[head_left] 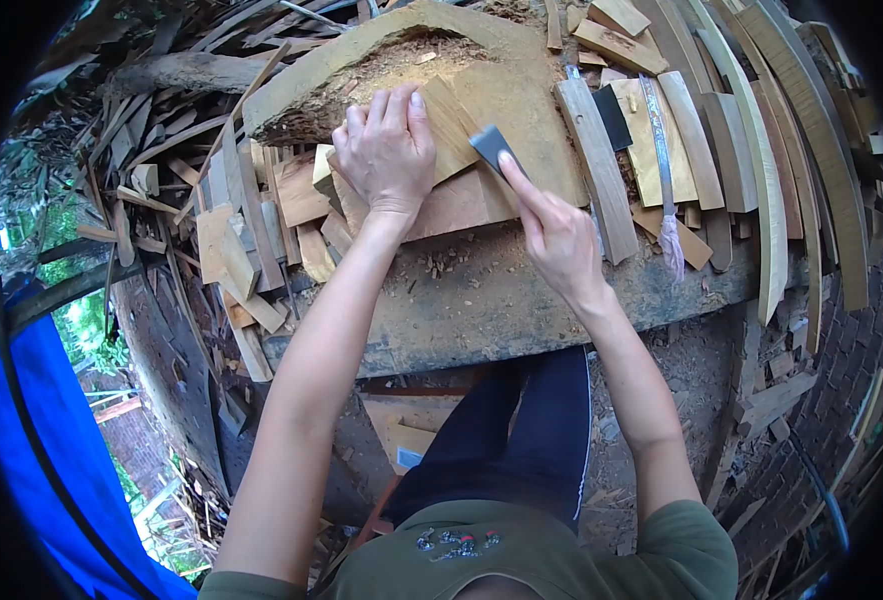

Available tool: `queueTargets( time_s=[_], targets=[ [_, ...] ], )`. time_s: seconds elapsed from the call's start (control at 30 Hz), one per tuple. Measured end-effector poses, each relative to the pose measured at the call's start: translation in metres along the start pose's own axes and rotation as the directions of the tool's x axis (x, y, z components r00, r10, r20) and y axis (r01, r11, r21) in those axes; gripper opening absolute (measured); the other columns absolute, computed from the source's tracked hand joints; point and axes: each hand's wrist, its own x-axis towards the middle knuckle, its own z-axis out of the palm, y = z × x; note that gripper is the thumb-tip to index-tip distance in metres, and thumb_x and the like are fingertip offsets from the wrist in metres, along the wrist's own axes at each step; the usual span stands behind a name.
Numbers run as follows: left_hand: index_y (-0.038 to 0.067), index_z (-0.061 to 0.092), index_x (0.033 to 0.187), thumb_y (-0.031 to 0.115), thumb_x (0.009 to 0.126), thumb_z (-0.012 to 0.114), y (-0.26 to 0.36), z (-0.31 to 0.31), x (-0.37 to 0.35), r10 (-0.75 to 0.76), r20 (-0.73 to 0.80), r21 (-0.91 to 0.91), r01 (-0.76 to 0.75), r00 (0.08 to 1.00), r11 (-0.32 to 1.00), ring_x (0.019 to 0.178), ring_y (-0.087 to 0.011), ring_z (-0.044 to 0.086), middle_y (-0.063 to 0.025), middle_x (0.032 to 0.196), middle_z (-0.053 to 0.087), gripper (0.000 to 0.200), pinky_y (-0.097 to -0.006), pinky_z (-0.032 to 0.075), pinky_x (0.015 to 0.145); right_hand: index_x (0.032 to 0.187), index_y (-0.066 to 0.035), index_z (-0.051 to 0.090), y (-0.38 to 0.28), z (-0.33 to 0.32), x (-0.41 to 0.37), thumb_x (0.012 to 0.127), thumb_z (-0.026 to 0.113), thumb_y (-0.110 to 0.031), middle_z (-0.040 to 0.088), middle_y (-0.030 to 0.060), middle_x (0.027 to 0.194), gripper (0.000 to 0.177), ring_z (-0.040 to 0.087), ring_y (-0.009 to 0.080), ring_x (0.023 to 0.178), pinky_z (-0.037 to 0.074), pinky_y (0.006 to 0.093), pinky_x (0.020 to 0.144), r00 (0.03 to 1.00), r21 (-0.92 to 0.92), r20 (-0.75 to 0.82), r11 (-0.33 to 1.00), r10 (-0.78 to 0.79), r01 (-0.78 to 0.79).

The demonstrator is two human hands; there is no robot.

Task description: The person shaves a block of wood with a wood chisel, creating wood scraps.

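Fingers of my left hand lie flat and extended, palm pressing the wood piece down on the workbench. Right hand, wrist cocked, grips a dark blade, forefinger along it, edge against the wood piece.

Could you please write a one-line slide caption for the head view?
Left hand steadies a wooden slat on a worn bench while the right hand holds a dark blade at its edge.

Left hand presses flat on a wooden piece atop the table; right hand grips a grey blade against the wood. Long knife lies near, among wood slats.
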Motion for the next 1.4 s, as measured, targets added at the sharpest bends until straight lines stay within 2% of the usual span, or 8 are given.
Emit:
queueTargets(
  time_s=[0.2, 0.4, 0.5, 0.57, 0.7, 0.9, 1.07, 1.4],
  targets=[
    [0.021, 0.07, 0.109, 0.031, 0.1, 0.05, 0.001, -0.001, 0.001, 0.014, -0.006, 0.003, -0.014, 1.0, 1.0, 0.087, -0.0198, 0.06, 0.0033, 0.099, 0.069, 0.024, -0.0346, 0.041, 0.078, 0.145, -0.027, 0.051, -0.005, 0.003, 0.027, 0.098, 0.056, -0.014, 0.062, 0.016, 0.065, 0.049, 0.064, 0.0312, 0.053, 0.051, 0.0452, 0.051, 0.994, 0.096, -0.085, 0.993, -0.065, 0.073],
    [0.019, 0.07, 0.105, 0.029, 0.096, 0.054, 0.0, 0.003, 0.0, 0.007, -0.034, -0.05, -0.009, 0.999, 0.999, 0.087, -0.0218, 0.059, 0.0008, 0.095, 0.067, 0.021, -0.0371, 0.042, 0.08, 0.147, -0.029, 0.048, -0.008, 0.0, 0.035, 0.097, 0.056, -0.013, 0.06, 0.0145, 0.063, 0.052, 0.064, 0.0314, 0.053, 0.051, 0.0464, 0.051, 0.999, 0.011, -0.012, 0.999, -0.041, 0.041],
    [0.019, 0.07, 0.107, 0.03, 0.098, 0.052, -0.002, 0.0, 0.002, 0.032, -0.031, -0.022, -0.033, 0.999, 0.999, 0.087, -0.0207, 0.059, 0.0014, 0.096, 0.068, 0.023, -0.0356, 0.041, 0.079, 0.148, -0.031, 0.046, -0.019, 0.0, 0.055, 0.096, 0.057, -0.013, 0.058, 0.0132, 0.061, 0.056, 0.064, 0.0303, 0.052, 0.051, 0.046, 0.05, 0.984, -0.051, -0.113, 0.99, -0.137, 0.132],
    [0.019, 0.07, 0.109, 0.03, 0.099, 0.051, 0.0, -0.002, 0.002, 0.034, -0.024, -0.008, -0.034, 0.999, 0.999, 0.086, -0.0196, 0.06, 0.002, 0.097, 0.069, 0.024, -0.034, 0.041, 0.077, 0.147, -0.033, 0.047, -0.019, -0.006, 0.035, 0.095, 0.057, -0.013, 0.058, 0.013, 0.061, 0.056, 0.064, 0.0305, 0.052, 0.052, 0.0464, 0.05, 1.0, -0.074, 0.019, 0.997, -0.009, 0.01],
    [0.019, 0.07, 0.109, 0.03, 0.099, 0.051, -0.001, -0.003, 0.002, 0.014, -0.009, -0.002, -0.014, 1.0, 1.0, 0.088, -0.02, 0.06, 0.0017, 0.098, 0.069, 0.025, -0.0345, 0.041, 0.078, 0.146, -0.034, 0.047, -0.016, -0.004, 0.014, 0.096, 0.057, -0.014, 0.058, 0.0136, 0.062, 0.055, 0.064, 0.0314, 0.052, 0.053, 0.0466, 0.05, 0.999, -0.113, 0.028, 0.994, 0.014, -0.011],
    [0.018, 0.07, 0.106, 0.029, 0.096, 0.054, 0.0, 0.003, -0.002, 0.01, -0.027, -0.055, -0.012, 1.0, 0.998, 0.088, -0.0214, 0.059, 0.0009, 0.095, 0.067, 0.022, -0.0369, 0.041, 0.083, 0.147, -0.034, 0.046, -0.016, 0.003, 0.058, 0.096, 0.056, -0.014, 0.061, 0.0161, 0.065, 0.056, 0.065, 0.0336, 0.054, 0.053, 0.0477, 0.05, 0.983, -0.072, -0.137, 0.991, -0.12, 0.111],
    [0.018, 0.07, 0.108, 0.031, 0.099, 0.051, 0.0, -0.001, 0.0, 0.014, -0.012, -0.019, -0.014, 1.0, 1.0, 0.088, -0.0201, 0.06, 0.0016, 0.098, 0.069, 0.025, -0.0343, 0.042, 0.079, 0.145, -0.032, 0.048, -0.015, -0.007, 0.03, 0.096, 0.057, -0.016, 0.064, 0.0168, 0.068, 0.052, 0.067, 0.0345, 0.06, 0.054, 0.0476, 0.053, 1.0, -0.047, 0.026, 0.999, -0.006, 0.007],
    [0.019, 0.069, 0.109, 0.03, 0.099, 0.051, -0.003, 0.001, 0.003, 0.027, -0.038, -0.018, -0.027, 0.999, 0.999, 0.086, -0.0198, 0.059, 0.0017, 0.097, 0.068, 0.024, -0.0348, 0.042, 0.079, 0.146, -0.033, 0.047, -0.012, -0.007, 0.035, 0.097, 0.056, -0.016, 0.064, 0.0173, 0.068, 0.053, 0.067, 0.0369, 0.06, 0.054, 0.0487, 0.054, 0.999, -0.036, 0.01, 0.999, -0.04, 0.04]
  ],
)
